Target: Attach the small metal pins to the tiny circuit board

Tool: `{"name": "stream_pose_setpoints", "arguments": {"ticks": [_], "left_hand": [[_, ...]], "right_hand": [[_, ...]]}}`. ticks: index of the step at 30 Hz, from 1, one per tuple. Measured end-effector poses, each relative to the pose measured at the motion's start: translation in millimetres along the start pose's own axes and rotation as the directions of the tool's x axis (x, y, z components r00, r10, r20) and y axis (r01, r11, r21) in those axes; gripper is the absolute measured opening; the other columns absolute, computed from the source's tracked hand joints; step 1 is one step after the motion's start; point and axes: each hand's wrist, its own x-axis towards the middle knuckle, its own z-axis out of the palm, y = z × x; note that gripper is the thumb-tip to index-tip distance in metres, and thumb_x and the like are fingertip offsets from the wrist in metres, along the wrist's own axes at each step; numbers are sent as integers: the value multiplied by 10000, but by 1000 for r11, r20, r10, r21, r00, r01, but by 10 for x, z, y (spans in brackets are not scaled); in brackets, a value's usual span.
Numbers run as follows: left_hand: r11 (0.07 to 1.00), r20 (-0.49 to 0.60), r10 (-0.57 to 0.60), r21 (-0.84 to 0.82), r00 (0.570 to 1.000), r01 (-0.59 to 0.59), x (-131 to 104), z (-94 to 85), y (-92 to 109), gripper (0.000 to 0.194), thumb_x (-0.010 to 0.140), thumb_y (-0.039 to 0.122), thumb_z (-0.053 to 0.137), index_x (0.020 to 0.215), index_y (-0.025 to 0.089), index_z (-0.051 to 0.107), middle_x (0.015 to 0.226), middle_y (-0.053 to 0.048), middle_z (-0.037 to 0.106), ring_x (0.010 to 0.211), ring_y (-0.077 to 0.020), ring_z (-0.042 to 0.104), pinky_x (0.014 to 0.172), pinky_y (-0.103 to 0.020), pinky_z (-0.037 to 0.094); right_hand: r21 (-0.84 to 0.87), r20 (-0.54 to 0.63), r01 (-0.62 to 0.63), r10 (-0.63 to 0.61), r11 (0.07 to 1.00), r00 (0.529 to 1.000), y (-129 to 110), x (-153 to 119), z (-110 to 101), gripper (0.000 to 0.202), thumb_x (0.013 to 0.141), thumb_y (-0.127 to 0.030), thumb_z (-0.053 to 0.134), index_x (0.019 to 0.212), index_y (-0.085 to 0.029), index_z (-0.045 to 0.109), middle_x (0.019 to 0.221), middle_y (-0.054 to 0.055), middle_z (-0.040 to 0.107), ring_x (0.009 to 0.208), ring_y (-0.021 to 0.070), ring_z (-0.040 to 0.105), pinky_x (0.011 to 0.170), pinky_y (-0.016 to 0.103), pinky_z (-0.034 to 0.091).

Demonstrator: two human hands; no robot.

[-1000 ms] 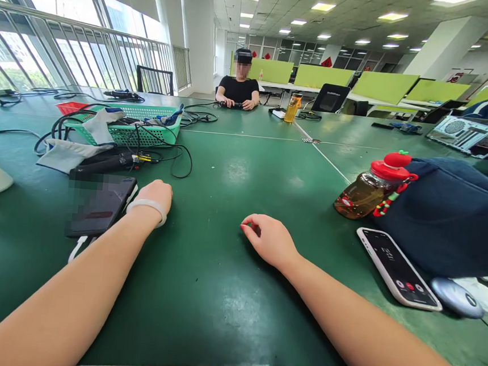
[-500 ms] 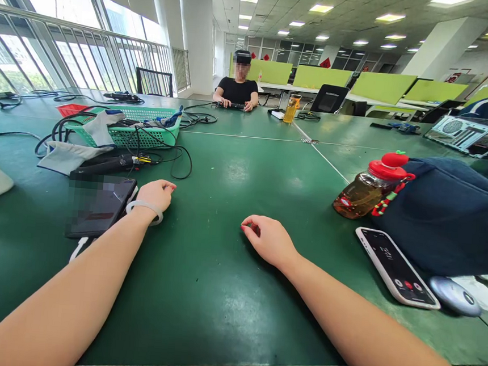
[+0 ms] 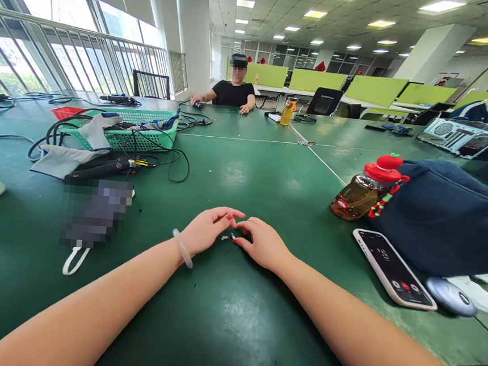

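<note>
My left hand (image 3: 208, 230), a pale bangle on its wrist, hovers over the middle of the table with the index finger stretched to the right. Its fingertips meet or nearly meet those of my right hand (image 3: 264, 243). The right hand rests on the table, fingers curved and the thumb apart from them. Beneath and between the fingertips are small dark and silvery pieces (image 3: 225, 238), too small to name. The right thumb tip is close to one of them; I cannot tell if it touches. Both hands lie over the green tabletop (image 3: 215, 317).
Left: a green basket (image 3: 145, 138) with cables and gloves, and a blurred dark device (image 3: 100, 213) with a white loop. Right: a red-lidded bottle (image 3: 360, 193), a dark blue bag (image 3: 446, 218), a phone (image 3: 390, 267) and a mouse (image 3: 451, 296). A person (image 3: 233, 92) sits opposite.
My left hand has moved right, from beside the dark device to my right hand. Small pieces now show between the hands. My right thumb and fingers have parted. The person opposite has moved their hands apart.
</note>
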Motion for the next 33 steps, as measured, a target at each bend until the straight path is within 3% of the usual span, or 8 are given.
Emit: {"name": "stream_pose_setpoints", "arguments": {"ticks": [3, 7, 13, 15, 19, 24, 27, 33], "left_hand": [[998, 33, 13, 55, 999, -15, -43, 25, 81, 335, 853, 356, 390, 1023, 163, 605, 837, -28, 612, 848, -152, 540, 832, -273, 396], [993, -10, -57, 104, 998, 57, -31, -23, 7, 338, 858, 354, 374, 1024, 166, 600, 836, -30, 618, 830, -157, 536, 825, -294, 397], [991, 166, -67, -103, 984, 85, -19, 50, -67, 324, 852, 341, 396, 1030, 141, 578, 810, -43, 614, 751, -138, 547, 752, -291, 434], [989, 177, -52, -128, 983, 76, -18, 63, -61, 309, 851, 325, 397, 1020, 135, 574, 822, -50, 619, 752, -135, 551, 746, -286, 438], [998, 101, -52, -34, 994, 56, -3, 27, -71, 290, 854, 314, 380, 966, 142, 586, 822, -44, 635, 759, -135, 552, 756, -281, 434], [972, -34, -45, 228, 998, 52, 0, -26, -117, 301, 852, 337, 358, 869, 196, 623, 766, 2, 655, 722, -139, 556, 709, -269, 422], [947, -98, -47, 313, 994, 75, -5, -33, -124, 307, 847, 344, 356, 858, 216, 635, 757, 18, 662, 649, -130, 543, 641, -255, 419], [949, -152, -67, 295, 986, 110, -3, -37, -118, 272, 821, 300, 400, 892, 199, 642, 791, 1, 654, 580, -107, 554, 599, -234, 446]], "right_hand": [[-21, 8, 13, -13, 1000, 1000, 8, -5, 5, 242, 788, -344, 579, 997, -229, 618, 842, 12, 545, 751, 121, 526, 689, 247, 401], [-37, 23, 34, -33, 999, 999, 14, -5, 16, 233, 811, -343, 549, 1015, -256, 622, 865, 11, 544, 758, 119, 528, 690, 242, 397], [-54, 37, 95, -93, 994, 995, -2, 1, -1, 158, 841, -307, 509, 829, -211, 634, 794, 5, 527, 715, 106, 507, 651, 222, 370], [-51, 43, 104, -101, 993, 994, -2, 0, -10, 162, 842, -295, 507, 791, -198, 626, 779, 5, 522, 710, 102, 504, 652, 217, 367], [-27, 45, 104, -103, 994, 994, -2, -12, -15, 161, 819, -331, 547, 900, -222, 631, 811, 5, 540, 742, 109, 520, 676, 222, 378], [-62, 44, 94, -92, 994, 995, -17, -22, 25, 287, 803, -421, 548, 1055, -297, 609, 864, -4, 558, 718, 104, 536, 654, 229, 390], [-77, 28, 91, -89, 993, 996, -24, -12, 50, 230, 832, -389, 515, 997, -294, 643, 861, -1, 570, 735, 107, 547, 662, 231, 395], [-36, 19, 90, -89, 995, 996, -43, -2, 40, 145, 838, -287, 519, 838, -247, 659, 842, 0, 591, 748, 107, 552, 665, 226, 396]]}}
